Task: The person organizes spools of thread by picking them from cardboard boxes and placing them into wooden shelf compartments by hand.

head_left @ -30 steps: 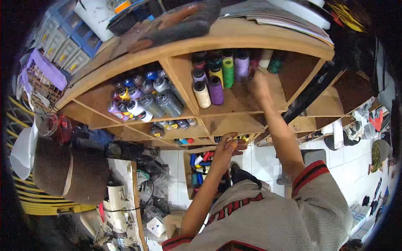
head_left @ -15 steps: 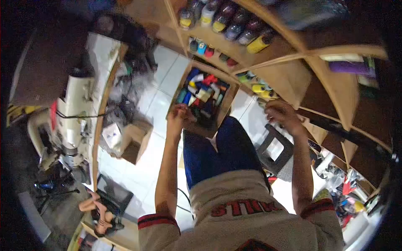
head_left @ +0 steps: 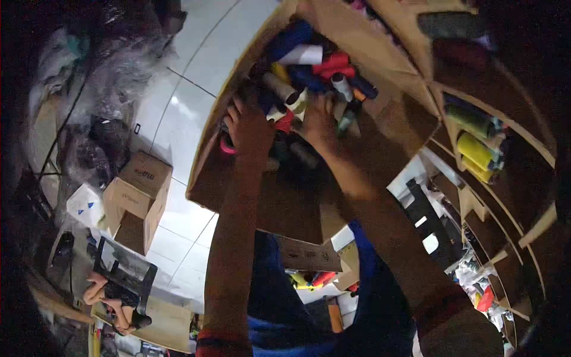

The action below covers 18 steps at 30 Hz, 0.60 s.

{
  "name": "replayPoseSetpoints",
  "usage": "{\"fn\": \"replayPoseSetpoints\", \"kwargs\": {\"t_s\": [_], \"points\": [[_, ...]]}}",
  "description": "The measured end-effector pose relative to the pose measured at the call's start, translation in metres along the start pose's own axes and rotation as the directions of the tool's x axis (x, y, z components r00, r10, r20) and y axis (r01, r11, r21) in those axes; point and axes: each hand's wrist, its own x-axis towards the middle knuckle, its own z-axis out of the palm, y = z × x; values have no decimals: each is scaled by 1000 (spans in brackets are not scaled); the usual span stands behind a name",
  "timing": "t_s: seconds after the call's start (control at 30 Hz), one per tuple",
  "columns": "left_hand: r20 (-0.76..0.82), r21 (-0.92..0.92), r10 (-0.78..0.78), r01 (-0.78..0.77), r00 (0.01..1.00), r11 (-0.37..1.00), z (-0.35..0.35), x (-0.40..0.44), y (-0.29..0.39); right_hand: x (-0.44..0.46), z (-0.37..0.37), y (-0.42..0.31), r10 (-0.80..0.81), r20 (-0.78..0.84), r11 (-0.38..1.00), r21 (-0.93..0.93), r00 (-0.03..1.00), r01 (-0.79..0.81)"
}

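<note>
Both hands are down inside a large open cardboard box (head_left: 386, 143) holding several thread spools. My left hand (head_left: 251, 128) is over the spools at the box's left side, its fingers spread; a pink-rimmed spool (head_left: 226, 144) lies beside it. Near the middle of the pile, my right hand (head_left: 320, 122) touches the spools, and whether its fingers grip one is hard to see. Around the hands are a white spool (head_left: 301, 55), a red spool (head_left: 334, 64), a dark blue spool (head_left: 289, 38) and a grey cone (head_left: 281, 88).
A wooden shelf (head_left: 511, 196) with yellow spools (head_left: 476, 152) curves along the right. On the left, a smaller cardboard box (head_left: 140, 190) stands on the white tiled floor (head_left: 178, 113). A person (head_left: 116, 303) is at the lower left, by a black chair (head_left: 128, 268).
The view has dropped and come closer to the box. Both hands have moved from the shelf and the box's surroundings into the box among the spools.
</note>
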Motion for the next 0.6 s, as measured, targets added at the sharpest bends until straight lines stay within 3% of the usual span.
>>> {"fn": "replayPoseSetpoints", "kwargs": {"t_s": [0.03, 0.13, 0.17, 0.27, 0.37, 0.47, 0.57, 0.6], "points": [[27, 111, -7, 4, 1000, 994, 8, 0, 5, -1, 16, -1, 9, -54, 999, -35, 998, -11], [-157, 242, 13, 26, 988, 970, 47, 13, 8, 11, 54, 8, 20, -204, 984, -171, 979, -56], [-190, 276, 29, 25, 981, 961, 57, 18, 7, 14, 60, 15, -37, -112, 949, -316, 993, -1], [-225, 348, 4, 77, 974, 934, 74, 24, 13, 17, 52, 28, 52, 8, 999, -7, 999, -52], [-163, 377, -69, 127, 984, 917, 80, 30, 16, 14, 54, 32, -16, 4, 991, -134, 1000, 17], [-109, 316, -44, 77, 993, 946, 64, 26, 14, 12, 56, 30, 34, -125, 997, -66, 992, -42], [-75, 262, -24, 43, 997, 964, 63, 24, 10, 6, 24, 24, 232, 346, 895, 290, 909, -339], [-58, 265, -29, 44, 998, 963, 60, 24, 10, -4, 31, 28, 212, 261, 875, 378, 942, -302]]}}
